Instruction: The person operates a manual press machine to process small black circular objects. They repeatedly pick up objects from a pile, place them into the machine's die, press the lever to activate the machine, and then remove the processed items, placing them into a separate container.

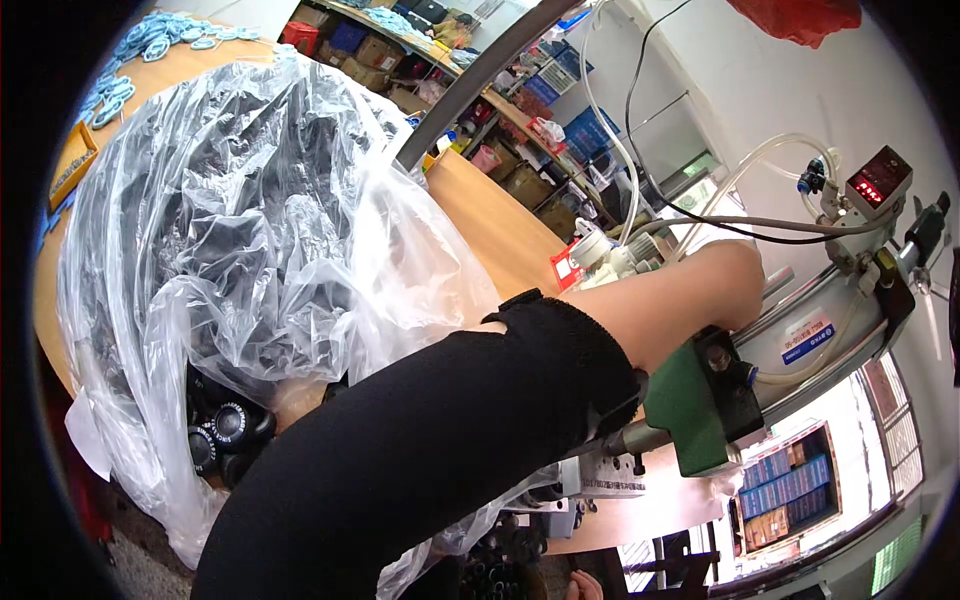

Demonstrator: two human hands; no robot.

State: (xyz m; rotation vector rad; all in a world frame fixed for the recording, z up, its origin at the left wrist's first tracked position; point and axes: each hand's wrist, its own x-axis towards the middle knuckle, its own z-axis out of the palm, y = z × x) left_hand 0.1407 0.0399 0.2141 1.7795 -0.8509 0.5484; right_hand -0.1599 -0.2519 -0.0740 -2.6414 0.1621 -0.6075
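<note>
My left arm, in a black sleeve (430, 450), reaches across the view from the lower left to a pneumatic press. My left hand (715, 285) is bent down beside the press's metal cylinder (800, 330), just above its green bracket (690, 410). The fingers are out of sight, so what they touch or hold cannot be seen. A small part of my right hand (583, 586) shows at the lower edge, near a pile of small black parts (500, 565). Its grip is cut off by the frame. Round black knobs (232, 424) show under a large clear plastic bag (300, 220).
The bag covers much of the wooden table (490, 215). A gauge with a red display (880, 182), air hoses (745, 165) and a slanted grey post (470, 85) stand around the press. Light-blue loops (150, 38) lie at the far left. Loaded shelves (530, 125) line the back.
</note>
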